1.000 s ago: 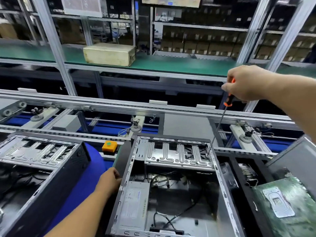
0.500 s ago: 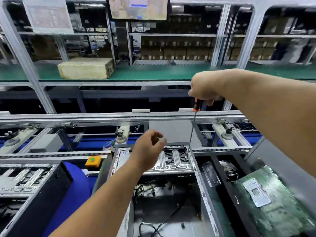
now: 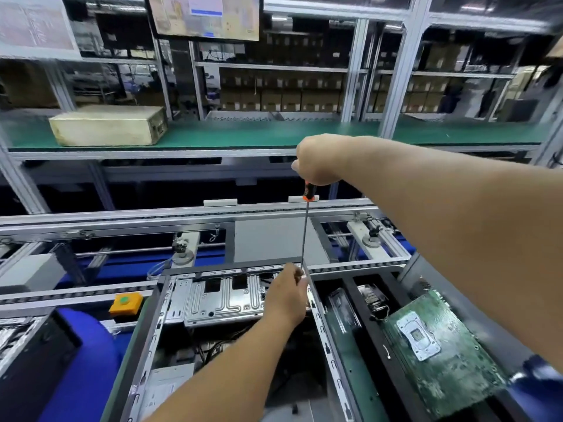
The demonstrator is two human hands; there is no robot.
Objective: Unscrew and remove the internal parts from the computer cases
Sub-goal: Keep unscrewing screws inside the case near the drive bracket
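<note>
Bright, even overhead light, soft shadows, wide-angle bending at the edges, slight motion blur throughout.

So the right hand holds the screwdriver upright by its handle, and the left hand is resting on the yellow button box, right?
Not quite. In the head view the left hand is at the screwdriver tip, over the computer case, away from the yellow button box. The right hand does grip the handle.

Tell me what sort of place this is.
Most likely an electronics factory or teardown line: a roller conveyor carries open computer cases, a green-matted workbench shelf runs behind, and stacked cartons fill the racks.
</note>
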